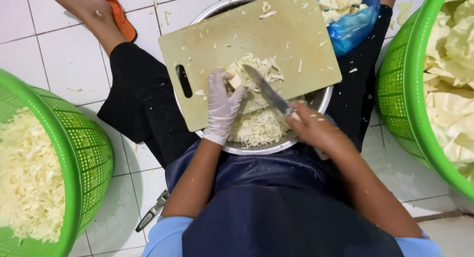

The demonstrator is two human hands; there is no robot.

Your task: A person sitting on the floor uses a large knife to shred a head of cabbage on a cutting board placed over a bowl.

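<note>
Left hand: gloved, pale cabbage wedge being pinned at the beige plastic cutting board centre.
Right hand: steel-bladed knife being gripped, seemingly slicing toward eleven o'clock.

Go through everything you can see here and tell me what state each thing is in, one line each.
Left hand: gloved, pressing down on the cabbage chunk.
Right hand: bare, grip closed on the knife.
Knife: blade laid across the cabbage.
Cutting board: resting over the metal bowl.
Metal bowl: holds shredded cabbage.
Left green basket: holds shredded cabbage.
Right green basket: holds whole leaves.
</note>
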